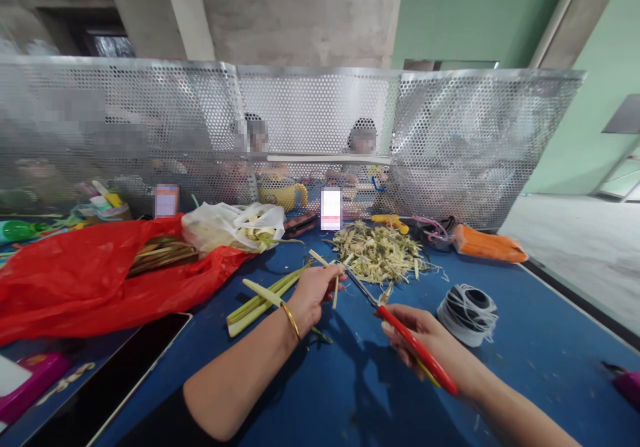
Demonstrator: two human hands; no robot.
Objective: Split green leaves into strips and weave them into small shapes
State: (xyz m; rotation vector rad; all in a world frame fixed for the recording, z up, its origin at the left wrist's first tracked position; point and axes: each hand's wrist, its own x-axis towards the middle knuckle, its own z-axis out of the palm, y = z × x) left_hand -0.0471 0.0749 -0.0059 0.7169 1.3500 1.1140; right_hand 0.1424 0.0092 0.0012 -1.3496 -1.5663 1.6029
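Observation:
My left hand point(315, 294) is closed in a pinch on a thin pale palm-leaf strip point(335, 287), held over the blue table point(525, 360). A gold bangle sits on that wrist. My right hand point(425, 340) grips red-handled scissors point(410, 347), whose blades point up-left toward the strip. Long green-yellow leaf strips point(265, 297) lie just left of my left hand. A heap of cut leaf scraps point(377, 250) lies beyond both hands.
A red plastic bag point(75, 280) with leaf bundles and a white bag point(235, 227) lie at left. A coil of white cord point(467, 314) sits right of my right hand. A dark tablet point(125, 374) lies near left. A perforated metal screen point(320, 134) stands behind, people beyond it.

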